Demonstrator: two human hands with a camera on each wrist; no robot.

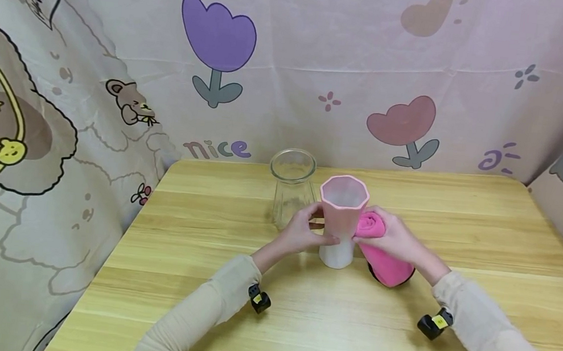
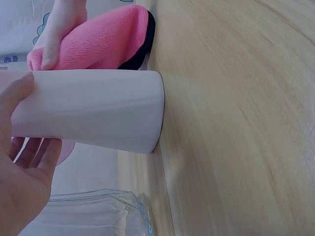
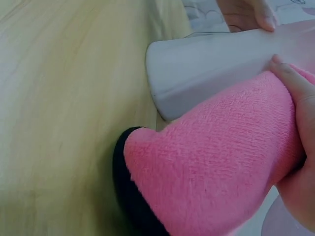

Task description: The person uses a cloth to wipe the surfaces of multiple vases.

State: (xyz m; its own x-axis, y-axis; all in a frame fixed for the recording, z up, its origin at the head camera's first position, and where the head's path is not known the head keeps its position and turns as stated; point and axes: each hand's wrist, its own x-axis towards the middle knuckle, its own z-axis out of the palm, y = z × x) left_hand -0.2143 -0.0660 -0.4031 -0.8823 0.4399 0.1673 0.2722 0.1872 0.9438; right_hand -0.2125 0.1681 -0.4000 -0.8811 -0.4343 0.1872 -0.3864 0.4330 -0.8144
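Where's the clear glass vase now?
In the head view, the clear glass vase stands toward the back of the wood-grain table, just left of the pink-and-white faceted vase held by the left hand.

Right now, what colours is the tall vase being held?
The vase is pink above, white below; head view is best.

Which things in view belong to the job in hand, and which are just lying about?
Belong to the job:
pink-and-white faceted, ceramic-looking vase, gripped by the left hand
rolled pink fuzzy cloth with black edging, held by the right hand

Apparently just lying about:
clear glass vase, standing upright, not held
printed fabric backdrop
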